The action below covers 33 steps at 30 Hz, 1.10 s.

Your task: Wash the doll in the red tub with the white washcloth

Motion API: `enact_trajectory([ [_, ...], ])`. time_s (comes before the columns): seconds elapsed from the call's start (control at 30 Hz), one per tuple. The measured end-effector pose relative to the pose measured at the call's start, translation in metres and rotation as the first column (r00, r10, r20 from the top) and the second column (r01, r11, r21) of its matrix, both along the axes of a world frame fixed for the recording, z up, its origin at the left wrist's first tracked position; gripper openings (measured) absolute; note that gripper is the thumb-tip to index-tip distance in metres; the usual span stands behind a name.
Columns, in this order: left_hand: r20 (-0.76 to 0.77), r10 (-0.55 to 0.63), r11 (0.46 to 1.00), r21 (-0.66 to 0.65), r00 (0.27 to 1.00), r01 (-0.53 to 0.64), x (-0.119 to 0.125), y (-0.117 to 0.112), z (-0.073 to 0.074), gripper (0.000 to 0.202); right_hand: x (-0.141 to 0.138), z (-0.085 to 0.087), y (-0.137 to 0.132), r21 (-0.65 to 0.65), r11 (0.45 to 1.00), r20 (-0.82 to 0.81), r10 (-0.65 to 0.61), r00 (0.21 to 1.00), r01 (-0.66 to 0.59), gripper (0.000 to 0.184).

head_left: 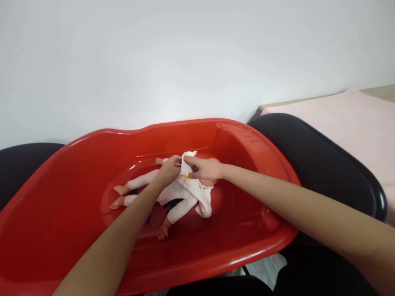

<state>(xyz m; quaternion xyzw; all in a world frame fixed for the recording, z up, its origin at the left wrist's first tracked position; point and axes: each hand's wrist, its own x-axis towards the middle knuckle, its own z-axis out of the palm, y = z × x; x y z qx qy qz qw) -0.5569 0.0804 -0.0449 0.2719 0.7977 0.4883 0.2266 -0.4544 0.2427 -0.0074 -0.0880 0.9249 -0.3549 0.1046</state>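
A baby doll (182,208) with pale cloth limbs lies in a red baby bathtub (74,197), feet to the left and head to the right. Over its chest is a small white garment (203,199) with a yellow print, spread out at one side. My left hand (169,169) pinches the garment's near-left edge, where a thin white strip shows by the fingertips. With fingers curled, my right hand (205,167) grips the raised part of the same garment, and its wrist covers most of the doll's head. The exact hold of both sets of fingertips is partly hidden.
Black seats or chair tops (321,164) flank the tub on the right and left. A pink-covered surface (354,131) lies beyond at the right. A pale wall (154,61) rises behind the tub. Its red rim curves between me and the doll.
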Motion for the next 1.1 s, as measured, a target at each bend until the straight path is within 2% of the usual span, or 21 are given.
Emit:
enact_trajectory([
  [0.07,0.017,0.002,1.000,-0.002,1.000,-0.002,0.002,0.000,-0.004,0.026,0.000,-0.002,0.006,0.157,0.987,-0.073,0.051,0.996,-0.039,0.056],
  [0.17,-0.010,-0.002,0.999,-0.035,1.000,0.002,0.001,-0.001,-0.004,0.029,0.004,-0.002,0.019,0.364,0.929,0.006,0.068,0.998,-0.065,0.071],
  [0.3,-0.243,0.110,0.991,-0.044,0.964,-0.124,-0.001,-0.005,0.005,0.031,0.014,0.001,0.035,0.454,0.886,0.144,0.030,0.989,-0.092,0.103],
  [0.37,-0.316,0.044,0.994,-0.082,0.948,-0.074,0.003,-0.004,0.008,0.025,0.017,-0.002,0.038,0.501,0.861,0.155,0.015,0.988,-0.091,0.110],
  [0.47,-0.314,-0.210,0.970,-0.187,0.926,0.157,0.014,-0.002,0.001,0.026,0.014,-0.008,0.034,0.547,0.833,0.150,-0.003,0.989,-0.080,0.108],
  [0.53,-0.345,-0.337,0.932,-0.255,0.876,0.258,0.021,-0.002,-0.009,0.047,0.010,-0.012,0.030,0.576,0.812,0.144,0.009,0.989,-0.091,0.109],
  [0.63,-0.415,-0.462,0.869,-0.387,0.784,0.307,0.027,-0.004,-0.026,0.084,0.004,-0.015,0.027,0.612,0.784,0.134,0.024,0.991,-0.102,0.107],
  [0.77,-0.501,-0.505,0.825,-0.520,0.703,0.222,0.030,0.000,-0.040,0.086,0.004,-0.016,0.026,0.606,0.788,0.131,0.031,0.991,-0.105,0.098],
  [0.9,-0.520,-0.476,0.831,-0.530,0.709,0.169,0.030,0.009,-0.044,0.086,0.005,-0.016,0.026,0.607,0.787,0.122,0.045,0.992,-0.110,0.096],
  [1.1,-0.472,-0.482,0.840,-0.489,0.738,0.236,0.024,0.007,-0.042,0.052,0.005,-0.014,0.025,0.615,0.780,0.131,0.048,0.990,-0.119,0.082],
])
